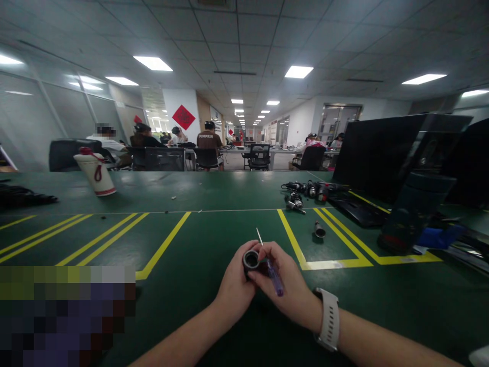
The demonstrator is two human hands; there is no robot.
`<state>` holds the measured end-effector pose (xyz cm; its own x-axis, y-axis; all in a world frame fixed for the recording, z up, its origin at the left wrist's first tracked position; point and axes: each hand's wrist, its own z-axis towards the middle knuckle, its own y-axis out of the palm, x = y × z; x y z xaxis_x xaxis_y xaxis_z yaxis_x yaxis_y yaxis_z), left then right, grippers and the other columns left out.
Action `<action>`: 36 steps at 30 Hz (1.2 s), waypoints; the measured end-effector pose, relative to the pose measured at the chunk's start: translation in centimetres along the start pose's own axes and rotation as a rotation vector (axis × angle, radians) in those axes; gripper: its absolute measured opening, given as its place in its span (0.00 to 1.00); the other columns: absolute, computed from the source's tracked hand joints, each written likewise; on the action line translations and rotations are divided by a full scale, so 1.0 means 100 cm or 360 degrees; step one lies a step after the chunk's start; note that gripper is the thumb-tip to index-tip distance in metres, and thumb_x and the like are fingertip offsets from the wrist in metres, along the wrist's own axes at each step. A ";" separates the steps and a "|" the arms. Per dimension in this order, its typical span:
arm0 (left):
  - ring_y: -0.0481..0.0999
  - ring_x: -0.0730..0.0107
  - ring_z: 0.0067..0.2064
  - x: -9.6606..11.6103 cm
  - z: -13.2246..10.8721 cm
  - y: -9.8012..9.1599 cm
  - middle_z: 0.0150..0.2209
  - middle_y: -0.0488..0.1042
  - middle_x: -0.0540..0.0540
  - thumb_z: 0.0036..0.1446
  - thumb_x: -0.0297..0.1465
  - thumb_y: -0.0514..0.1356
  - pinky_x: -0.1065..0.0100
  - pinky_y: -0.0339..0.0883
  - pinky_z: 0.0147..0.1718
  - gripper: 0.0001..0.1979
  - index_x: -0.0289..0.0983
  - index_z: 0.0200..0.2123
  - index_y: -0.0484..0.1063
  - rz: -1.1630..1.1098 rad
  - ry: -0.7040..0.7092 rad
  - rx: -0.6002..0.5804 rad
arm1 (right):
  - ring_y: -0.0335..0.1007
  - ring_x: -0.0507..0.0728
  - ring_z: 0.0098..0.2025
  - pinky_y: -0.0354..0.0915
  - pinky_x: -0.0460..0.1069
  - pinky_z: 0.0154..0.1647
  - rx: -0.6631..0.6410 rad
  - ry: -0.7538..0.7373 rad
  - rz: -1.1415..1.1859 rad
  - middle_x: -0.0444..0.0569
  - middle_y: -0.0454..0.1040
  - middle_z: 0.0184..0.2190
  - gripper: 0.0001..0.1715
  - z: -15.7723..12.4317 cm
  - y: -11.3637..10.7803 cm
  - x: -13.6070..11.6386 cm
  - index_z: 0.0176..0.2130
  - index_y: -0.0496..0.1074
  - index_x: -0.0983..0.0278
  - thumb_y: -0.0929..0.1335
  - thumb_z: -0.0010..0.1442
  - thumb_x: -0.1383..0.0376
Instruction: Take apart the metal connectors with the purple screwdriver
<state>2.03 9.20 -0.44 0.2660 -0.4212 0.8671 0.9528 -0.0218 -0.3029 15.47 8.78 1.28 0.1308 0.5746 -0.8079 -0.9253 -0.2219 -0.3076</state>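
Observation:
Both hands meet low in the middle of the head view, above the green table. My left hand (234, 285) is closed around a short dark cylindrical part (251, 260), whose round open end faces up toward me. A screwdriver (275, 280) with a translucent purple handle is in my right hand (288, 280), its thin metal shaft pointing up and away. The right fingertips also reach the rim of the cylindrical part. What the left palm covers is hidden. A white watch band circles my right wrist.
On the green table (214, 193), marked with yellow tape, a small metal sleeve (319, 230) lies to the right. Behind it are several dark tools with cables (296, 196). A dark tumbler (414, 214) and a monitor (378, 148) stand right; a white cup (96, 173) stands left. People sit beyond.

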 end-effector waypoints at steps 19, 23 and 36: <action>0.61 0.76 0.23 0.001 -0.002 -0.010 0.21 0.61 0.55 0.46 0.30 0.62 0.74 0.56 0.22 0.10 0.36 0.21 0.62 -0.0047 -0.0111 0.0111 | 0.65 0.51 0.25 0.61 0.46 0.24 0.0006 0.0249 0.0359 0.43 0.69 0.23 0.02 -0.004 -0.026 -0.028 0.29 0.65 0.64 0.63 0.54 0.69; 0.61 0.75 0.24 -0.002 -0.002 -0.010 0.21 0.61 0.54 0.45 0.29 0.61 0.74 0.56 0.23 0.09 0.37 0.20 0.62 0.0067 -0.0010 0.0158 | 0.61 0.49 0.23 0.57 0.45 0.22 -0.0064 0.0031 -0.0147 0.43 0.68 0.23 0.05 -0.009 -0.022 -0.034 0.29 0.66 0.66 0.63 0.50 0.74; 0.61 0.74 0.24 0.004 -0.006 -0.007 0.20 0.61 0.53 0.46 0.29 0.60 0.73 0.55 0.23 0.08 0.37 0.20 0.62 0.0237 0.0000 0.0034 | 0.68 0.51 0.22 0.64 0.48 0.24 0.0051 0.0661 0.0817 0.46 0.74 0.22 0.03 0.001 -0.023 -0.017 0.24 0.65 0.65 0.64 0.49 0.70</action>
<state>1.40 8.52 -0.13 0.4048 -0.4184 0.8131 0.9056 0.0603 -0.4199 17.39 8.42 3.40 -0.2095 0.0490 -0.9766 -0.9158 -0.3598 0.1784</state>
